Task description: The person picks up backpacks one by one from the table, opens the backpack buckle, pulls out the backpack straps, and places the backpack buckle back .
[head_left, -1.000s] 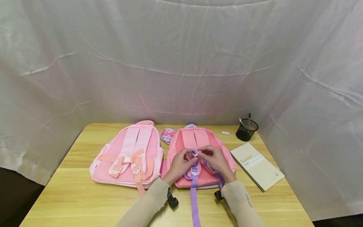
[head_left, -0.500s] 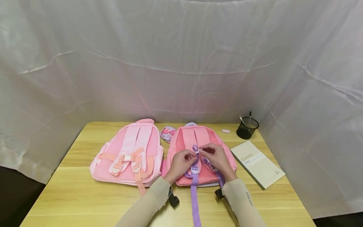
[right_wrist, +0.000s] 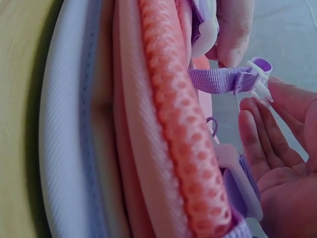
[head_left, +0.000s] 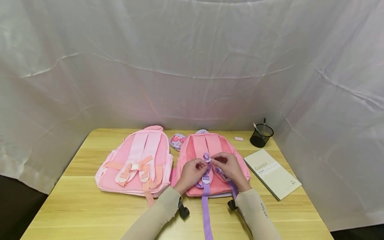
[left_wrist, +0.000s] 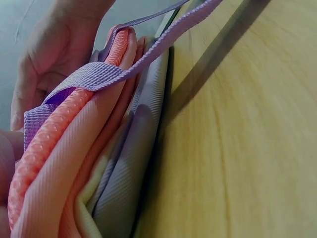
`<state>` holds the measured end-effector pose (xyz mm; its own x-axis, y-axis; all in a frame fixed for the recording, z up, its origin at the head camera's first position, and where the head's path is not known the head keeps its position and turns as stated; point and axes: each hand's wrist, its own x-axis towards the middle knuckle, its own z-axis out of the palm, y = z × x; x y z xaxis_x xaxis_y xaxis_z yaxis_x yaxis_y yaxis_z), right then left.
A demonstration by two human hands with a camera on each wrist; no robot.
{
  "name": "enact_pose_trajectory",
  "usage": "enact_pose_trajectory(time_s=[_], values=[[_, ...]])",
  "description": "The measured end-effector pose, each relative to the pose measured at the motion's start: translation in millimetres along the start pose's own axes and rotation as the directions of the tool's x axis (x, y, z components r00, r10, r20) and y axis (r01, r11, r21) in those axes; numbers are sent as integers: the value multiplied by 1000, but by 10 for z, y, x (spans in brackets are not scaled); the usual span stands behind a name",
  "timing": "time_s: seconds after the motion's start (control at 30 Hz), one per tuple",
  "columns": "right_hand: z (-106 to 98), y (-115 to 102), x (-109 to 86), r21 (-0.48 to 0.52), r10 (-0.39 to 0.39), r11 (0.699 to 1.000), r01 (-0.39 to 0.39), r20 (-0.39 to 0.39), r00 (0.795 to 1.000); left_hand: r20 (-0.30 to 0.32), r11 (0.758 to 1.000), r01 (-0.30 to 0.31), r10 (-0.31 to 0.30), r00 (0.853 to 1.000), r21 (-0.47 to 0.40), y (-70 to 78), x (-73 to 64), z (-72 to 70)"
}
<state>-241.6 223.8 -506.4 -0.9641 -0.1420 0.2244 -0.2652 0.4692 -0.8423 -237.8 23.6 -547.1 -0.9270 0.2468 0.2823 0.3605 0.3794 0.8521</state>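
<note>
A coral pink backpack [head_left: 189, 150] lies on the table, its shoulder straps facing up. Above its lower half, a short purple webbing strap [right_wrist: 215, 80] runs through a small white plastic buckle [right_wrist: 259, 79] and forms a loop at its end. My right hand [head_left: 230, 166] pinches the buckle between thumb and forefinger. Opposite it, my left hand [head_left: 192, 171] has curled fingers and pinches the purple webbing just below the buckle. A white strap adjuster [head_left: 206, 180] sits beneath the hands, and a long purple strap tail [head_left: 205, 213] hangs from it toward the table's front edge.
Left of it lies a light pink backpack [head_left: 120, 160] with orange straps. A round purple pouch [head_left: 177, 141] sits between the bags' tops. To the right are a notebook [head_left: 273, 175], a black mesh pen holder [head_left: 260, 137] and a small pale pink block [head_left: 238, 138].
The purple loop has risen slightly above the buckle as the fingers shifted around it. Over the last half second both hands have stayed nearly still. The view has tilted a little.
</note>
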Motion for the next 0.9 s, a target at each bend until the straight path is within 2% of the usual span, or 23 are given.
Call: enact_pose_trajectory(time_s=[0.43,0.77,0.9], values=[[5,-88,-16,44,28,999,-25,-63,998,29,998,-40,39,999,44,13,-9,31],[49,-112,16,51,7,999,-4,-50,999,-11,999,-36,36,999,-40,12,-20,-29],[25,-224,-13,28,14,1000,-13,-50,999,-13,999,-40,39,999,-35,15,2,-11]])
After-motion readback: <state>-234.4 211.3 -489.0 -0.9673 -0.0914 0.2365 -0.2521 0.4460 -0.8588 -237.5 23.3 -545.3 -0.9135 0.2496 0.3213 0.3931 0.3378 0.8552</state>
